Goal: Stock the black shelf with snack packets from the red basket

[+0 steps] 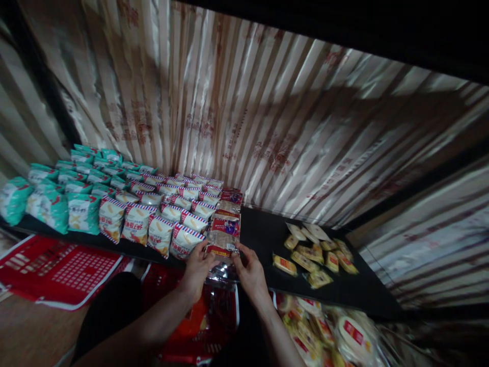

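A flat brown snack packet (224, 230) with a dark red label lies at the front of a short row on the black shelf. My left hand (198, 269) is closed on its near left corner. At the near right corner, the fingers of my right hand (249, 271) pinch the same packet. Behind it lies a similar brown packet (231, 195), partly covered. Just to the left stand white-and-red snack bags (186, 239) in several rows, close to my left hand. A shiny clear wrapping shows below the packet, between my hands; what it belongs to is unclear.
Green snack bags (83, 213) fill the left end of the black shelf (256, 237). Small yellow packaged snacks (305, 257) lie scattered to the right. Below are red baskets (72, 272) and a clear bag of packaged snacks (353, 336). Pleated printed sheeting (244, 117) hangs behind.
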`<state>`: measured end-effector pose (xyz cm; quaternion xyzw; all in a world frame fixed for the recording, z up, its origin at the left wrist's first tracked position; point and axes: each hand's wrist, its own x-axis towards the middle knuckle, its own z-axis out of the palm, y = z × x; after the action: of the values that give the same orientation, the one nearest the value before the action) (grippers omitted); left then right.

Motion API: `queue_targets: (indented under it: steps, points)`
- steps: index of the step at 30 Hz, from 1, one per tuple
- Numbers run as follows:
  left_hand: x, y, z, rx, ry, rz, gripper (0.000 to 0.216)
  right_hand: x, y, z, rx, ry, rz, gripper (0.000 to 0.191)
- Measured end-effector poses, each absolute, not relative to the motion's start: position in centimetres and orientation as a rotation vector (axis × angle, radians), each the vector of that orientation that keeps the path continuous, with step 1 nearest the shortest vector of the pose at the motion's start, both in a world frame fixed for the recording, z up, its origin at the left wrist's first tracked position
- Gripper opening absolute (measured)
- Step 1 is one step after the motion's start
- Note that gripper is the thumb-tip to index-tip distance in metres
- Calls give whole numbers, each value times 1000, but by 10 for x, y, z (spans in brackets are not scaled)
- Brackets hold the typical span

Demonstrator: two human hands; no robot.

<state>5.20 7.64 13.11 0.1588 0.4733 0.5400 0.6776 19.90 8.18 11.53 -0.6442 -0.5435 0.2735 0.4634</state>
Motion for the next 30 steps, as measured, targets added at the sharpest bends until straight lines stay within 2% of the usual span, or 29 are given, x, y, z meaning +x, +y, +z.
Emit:
queue_targets:
  steps: [6, 10, 14, 19, 21, 24, 26, 30]
  points:
    - [47, 67, 131, 575, 1064, 1136, 71, 197, 78, 115, -1559, -1307, 670, 37]
    - [45, 63, 122, 695, 1139, 1099, 75, 195, 70, 116, -1585, -1287, 676, 48]
    - [41, 49, 120, 738, 1159, 1094, 65, 190, 46, 111, -1628, -1056, 660, 56]
    - [30, 29, 111, 815, 1211, 1210, 36, 187, 3, 78, -1679, -989, 722, 40]
    - [28, 21, 92, 824, 1239, 1213, 25, 188, -9, 60, -1716, -1209, 826, 32]
    - [31, 8, 51, 802, 1259, 1016, 13, 187, -13, 35, -1831, -1768, 867, 26]
    - [36, -1, 26, 760, 1292, 760, 9, 185, -5, 21, -1951, -2170, 816, 34]
    - [45, -13, 2, 730, 1293, 598, 6, 181, 21, -2, -2157, -2771, 706, 47]
